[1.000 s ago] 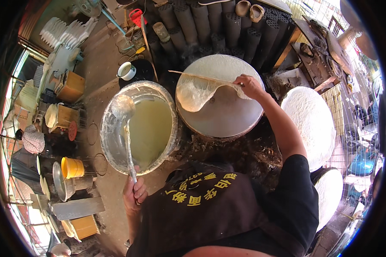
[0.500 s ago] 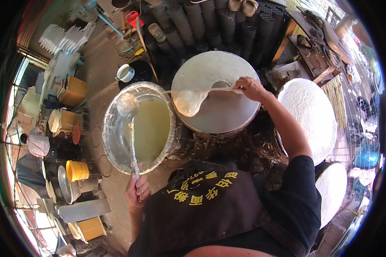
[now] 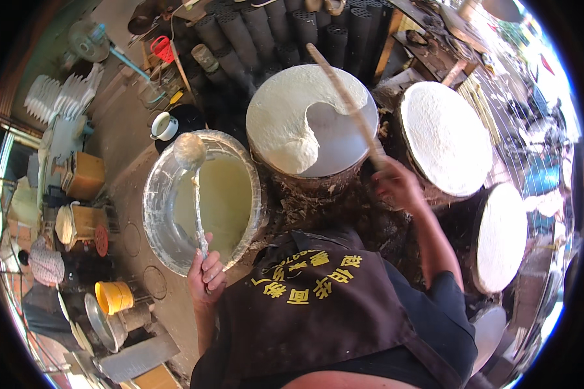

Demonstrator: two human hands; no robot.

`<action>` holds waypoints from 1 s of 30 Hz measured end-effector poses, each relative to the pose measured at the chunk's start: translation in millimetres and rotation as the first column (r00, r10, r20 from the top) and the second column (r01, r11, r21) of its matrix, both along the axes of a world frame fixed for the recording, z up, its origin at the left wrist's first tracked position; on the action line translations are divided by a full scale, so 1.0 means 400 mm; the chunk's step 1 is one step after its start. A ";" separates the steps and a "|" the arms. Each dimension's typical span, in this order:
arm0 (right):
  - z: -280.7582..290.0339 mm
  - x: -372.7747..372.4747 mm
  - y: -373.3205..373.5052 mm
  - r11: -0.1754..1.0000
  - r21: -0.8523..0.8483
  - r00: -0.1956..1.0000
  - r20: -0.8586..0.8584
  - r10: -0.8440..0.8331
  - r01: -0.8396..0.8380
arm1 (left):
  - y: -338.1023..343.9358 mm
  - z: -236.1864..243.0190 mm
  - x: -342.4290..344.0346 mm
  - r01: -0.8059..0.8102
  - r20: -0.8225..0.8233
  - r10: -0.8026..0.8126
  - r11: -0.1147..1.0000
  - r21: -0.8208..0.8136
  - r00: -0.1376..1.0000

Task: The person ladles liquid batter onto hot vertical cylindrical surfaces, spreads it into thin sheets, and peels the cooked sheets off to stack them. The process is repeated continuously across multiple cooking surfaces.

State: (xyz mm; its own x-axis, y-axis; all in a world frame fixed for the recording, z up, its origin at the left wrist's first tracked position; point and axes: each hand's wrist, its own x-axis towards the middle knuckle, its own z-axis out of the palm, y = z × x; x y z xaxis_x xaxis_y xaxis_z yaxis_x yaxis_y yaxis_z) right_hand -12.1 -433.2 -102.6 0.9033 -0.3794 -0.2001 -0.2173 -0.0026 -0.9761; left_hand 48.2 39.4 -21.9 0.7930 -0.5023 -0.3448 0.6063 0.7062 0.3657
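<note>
My left hand (image 3: 206, 275) is closed on the long ladle handle (image 3: 198, 214). The crusted ladle head (image 3: 189, 150) rests over the rim of a big metal tub (image 3: 152, 211) of pale yellowish liquid (image 3: 224, 207). My right hand (image 3: 399, 187), blurred, grips a long wooden stick (image 3: 340, 94), slanting up across the centre round pan (image 3: 340, 146). On that pan lies a creamy white sheet (image 3: 276, 110) with a curved gap on its right side, baring smooth grey surface, and a lumpy folded flap at its front.
White-coated round tops (image 3: 446, 139) stand at the right. Behind are stacked black perforated cylinders (image 3: 272, 32). At left are a white pot (image 3: 164, 129), black-rimmed, a yellow bucket (image 3: 113, 297), wooden boxes (image 3: 84, 175), a fan (image 3: 87, 42) and another person (image 3: 45, 262) in a patterned top.
My right hand has moved down and right, swinging the stick from level to steeply slanted. The sheet's lifted part now lies on the pan. My left hand keeps the ladle.
</note>
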 end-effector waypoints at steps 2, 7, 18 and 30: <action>-0.036 0.035 0.214 0.991 -0.002 0.990 0.054 0.133 -0.133 | 0.032 0.000 0.017 0.019 -0.003 -0.019 1.000 -0.018 1.000; -0.145 0.110 0.538 0.962 -0.267 0.996 0.051 0.074 -0.058 | 0.139 0.013 0.067 0.125 0.064 -0.121 0.990 -0.069 0.991; -0.064 -0.120 0.402 0.976 -0.165 0.960 -0.216 -0.176 0.141 | 0.269 -0.021 0.111 0.224 -0.002 -0.230 0.952 -0.210 0.973; -0.244 -0.063 0.323 0.746 -0.656 0.989 0.145 -0.020 0.111 | 0.218 -0.005 0.057 0.228 0.025 -0.227 0.956 -0.186 0.974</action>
